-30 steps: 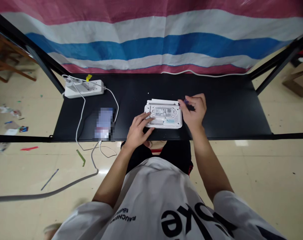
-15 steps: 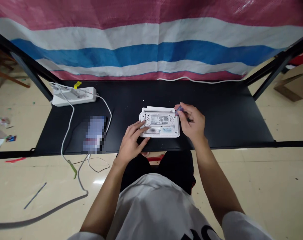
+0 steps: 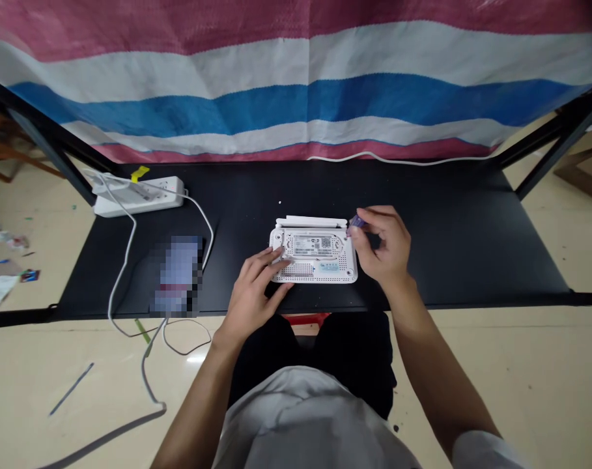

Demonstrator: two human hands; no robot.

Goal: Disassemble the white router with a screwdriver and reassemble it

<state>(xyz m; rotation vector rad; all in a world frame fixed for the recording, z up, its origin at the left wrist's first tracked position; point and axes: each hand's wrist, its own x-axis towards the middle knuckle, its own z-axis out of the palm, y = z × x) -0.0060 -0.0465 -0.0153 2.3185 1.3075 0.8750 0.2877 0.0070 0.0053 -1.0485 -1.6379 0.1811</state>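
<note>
A white router [image 3: 320, 271] lies upside down on the black tabletop, its vented underside and printed label facing up. Its white antennas [image 3: 312, 223] are folded along the far edge. My left hand [image 3: 256, 283] holds the router's near left corner, fingers over the underside and thumb at the front edge. At the far right corner, my right hand [image 3: 384, 244] pinches a small purple piece [image 3: 357, 222] between thumb and fingertips. The piece's lower end is at the router's corner; I cannot make out its kind, and the fingers partly cover it.
A white power strip [image 3: 139, 197] with plugs and a yellow tag [image 3: 140, 173] sits at the back left. White cables [image 3: 126, 257] run from it over the front edge. A blurred-out phone-like object [image 3: 178, 273] lies left of my hand. A striped sheet [image 3: 256, 107] hangs behind.
The whole view has shifted a little, with the table lower in the picture. My right hand has turned slightly around the purple piece at the same corner. My left hand keeps its hold.
</note>
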